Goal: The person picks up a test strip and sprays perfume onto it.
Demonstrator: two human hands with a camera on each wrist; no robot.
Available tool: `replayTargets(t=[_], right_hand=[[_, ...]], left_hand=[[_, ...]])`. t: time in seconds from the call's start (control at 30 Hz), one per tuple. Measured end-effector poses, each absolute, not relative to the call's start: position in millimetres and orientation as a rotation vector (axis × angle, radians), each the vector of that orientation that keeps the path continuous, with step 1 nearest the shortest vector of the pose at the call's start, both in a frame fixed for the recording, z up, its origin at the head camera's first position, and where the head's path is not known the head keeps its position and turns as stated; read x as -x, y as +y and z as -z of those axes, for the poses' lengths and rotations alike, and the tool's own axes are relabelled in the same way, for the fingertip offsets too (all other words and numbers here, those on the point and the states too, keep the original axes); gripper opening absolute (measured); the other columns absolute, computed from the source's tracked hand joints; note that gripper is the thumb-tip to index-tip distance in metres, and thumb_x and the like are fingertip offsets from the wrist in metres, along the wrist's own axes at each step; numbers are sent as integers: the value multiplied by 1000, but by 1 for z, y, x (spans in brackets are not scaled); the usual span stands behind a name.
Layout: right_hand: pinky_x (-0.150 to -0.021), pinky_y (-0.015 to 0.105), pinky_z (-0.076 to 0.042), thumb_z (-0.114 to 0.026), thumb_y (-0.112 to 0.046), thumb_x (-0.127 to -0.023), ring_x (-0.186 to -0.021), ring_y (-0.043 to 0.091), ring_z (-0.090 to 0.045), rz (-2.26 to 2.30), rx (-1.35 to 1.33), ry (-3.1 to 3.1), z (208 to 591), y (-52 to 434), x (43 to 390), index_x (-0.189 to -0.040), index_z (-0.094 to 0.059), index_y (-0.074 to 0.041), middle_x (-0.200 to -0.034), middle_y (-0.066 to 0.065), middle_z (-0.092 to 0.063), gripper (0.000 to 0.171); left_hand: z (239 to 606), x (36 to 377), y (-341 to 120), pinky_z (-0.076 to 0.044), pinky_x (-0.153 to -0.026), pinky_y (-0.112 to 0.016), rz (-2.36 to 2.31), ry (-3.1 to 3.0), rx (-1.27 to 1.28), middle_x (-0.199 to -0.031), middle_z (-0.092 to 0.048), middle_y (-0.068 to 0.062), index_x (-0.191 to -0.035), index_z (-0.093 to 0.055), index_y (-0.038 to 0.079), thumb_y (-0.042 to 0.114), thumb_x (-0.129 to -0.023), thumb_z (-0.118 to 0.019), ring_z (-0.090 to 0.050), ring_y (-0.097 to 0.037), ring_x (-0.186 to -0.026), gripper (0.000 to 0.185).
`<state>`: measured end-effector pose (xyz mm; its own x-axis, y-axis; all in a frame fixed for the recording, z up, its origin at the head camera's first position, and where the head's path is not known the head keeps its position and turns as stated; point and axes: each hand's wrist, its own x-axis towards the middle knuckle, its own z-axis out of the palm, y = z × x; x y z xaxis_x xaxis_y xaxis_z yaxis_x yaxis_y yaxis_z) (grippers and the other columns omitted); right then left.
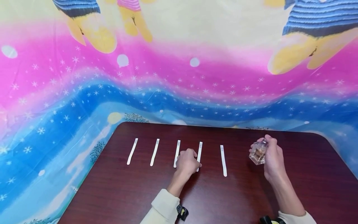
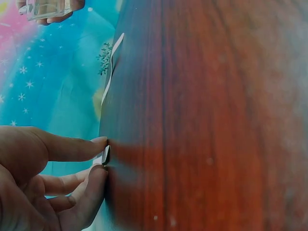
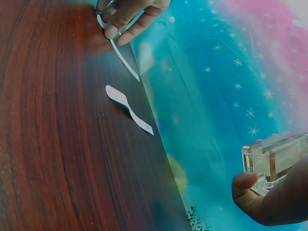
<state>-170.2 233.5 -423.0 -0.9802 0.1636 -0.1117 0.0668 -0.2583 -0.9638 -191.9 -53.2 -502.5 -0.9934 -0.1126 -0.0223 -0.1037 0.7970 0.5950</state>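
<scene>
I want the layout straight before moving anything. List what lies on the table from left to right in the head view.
First paper strip → second paper strip → third paper strip → left hand, pinching the fourth paper strip → fifth paper strip → perfume bottle, held in the right hand.
</scene>
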Motion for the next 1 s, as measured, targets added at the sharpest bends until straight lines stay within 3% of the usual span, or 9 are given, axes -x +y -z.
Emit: replayTargets(t=[0.2, 0.4, 0.77, 1.0], right_hand=[[-57, 30, -64, -37, -45, -116, -70, 10, -76, -2427, 271, -1873, 423, 231, 170, -93, -64, -18, -78, -5, -76, 44], [-57, 30, -65, -37, -45, -116, -70, 11, -76, -2419, 273, -1885, 422, 233, 170, -94, -64, -17, -79, -5, -76, 44], [-57, 31, -65, -37, -45, -116, -71, 11, -76, -2420, 262, -1896, 420, 232, 171, -93, -64, -18, -79, -5, -75, 45], [-57, 31, -64, -36, -46, -116, -72, 11, -76, -2418, 284, -1909, 422, 232, 169, -93, -65, -19, -79, -5, -76, 46]], left_hand=[[485, 183, -55, -58, -61, -39, 988, -2943, -196, -84, -77, -3, -94, -79, 14, 24, -68, -101, -73, -32, -80, 35], [461, 172, -59, -58, -65, -34, 1147, -2960, -239, -76, -78, 3, -95, -80, 10, 26, -73, -100, -72, -23, -81, 34], [518, 201, -59, -54, -61, -33, 1114, -2910, -280, -73, -72, 12, -79, -76, 26, 27, -58, -103, -74, -27, -86, 34], [516, 197, -57, -58, -68, -36, 1148, -2923, -203, -72, -75, 12, -81, -80, 24, 23, -66, -98, -74, -23, -86, 24]])
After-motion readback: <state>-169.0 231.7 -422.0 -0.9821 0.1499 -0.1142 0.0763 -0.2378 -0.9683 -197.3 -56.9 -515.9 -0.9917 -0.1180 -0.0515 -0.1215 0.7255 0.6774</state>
